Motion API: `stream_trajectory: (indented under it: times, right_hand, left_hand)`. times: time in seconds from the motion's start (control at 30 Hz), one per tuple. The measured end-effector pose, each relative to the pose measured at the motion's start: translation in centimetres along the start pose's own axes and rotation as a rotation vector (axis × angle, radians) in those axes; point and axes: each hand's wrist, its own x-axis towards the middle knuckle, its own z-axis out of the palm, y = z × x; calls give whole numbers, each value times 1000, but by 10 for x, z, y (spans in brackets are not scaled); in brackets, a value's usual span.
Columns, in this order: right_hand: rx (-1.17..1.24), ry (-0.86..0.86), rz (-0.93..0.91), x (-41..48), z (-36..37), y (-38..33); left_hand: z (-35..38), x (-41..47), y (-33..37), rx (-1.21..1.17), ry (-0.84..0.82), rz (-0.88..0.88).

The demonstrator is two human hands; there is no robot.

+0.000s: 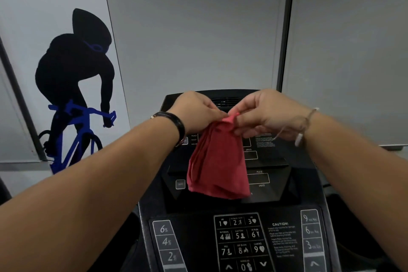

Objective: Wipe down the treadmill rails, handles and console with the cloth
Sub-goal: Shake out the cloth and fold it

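Observation:
A red cloth [217, 161] hangs folded in front of the black treadmill console [271, 174]. My left hand [196, 110] and my right hand [267, 115] meet at the cloth's top edge, and both pinch it there. The cloth dangles freely over the display area and hides the middle of the screen. Below it lies the keypad [239, 240] with numbered program buttons. Incline keys [167, 243] sit on the left and speed keys [311, 232] on the right. The rails and handles are out of view.
A grey wall [198, 28] rises straight behind the console. A cyclist graphic [77, 86] in black and blue covers the panel at the left. A dark vertical post [287, 28] runs down at the upper right.

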Motion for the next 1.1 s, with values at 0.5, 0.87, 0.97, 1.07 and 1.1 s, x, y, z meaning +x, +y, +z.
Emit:
stream_trajectory:
  times: [0.5,0.87,0.97,1.07,1.1]
  right_hand:
    - [-56,-180,-349,9,-12,31]
    - [-632,-303,-336,2,-9,57]
    - [-740,-75,-577,-4,-12,52]
    - [-672,49,-713,-14,-16,37]
    - [-641,-7,-706,-14,-16,34]
  left_hand:
    - [-16,-14,8,-382,-329,69]
    - [-8,-15,8,-379,-268,200]
    - [-8,-9,0,-331,-244,184]
    - [-6,-3,-10,-197,-168,171]
    - [-4,-2,-12,-181,-153,169]
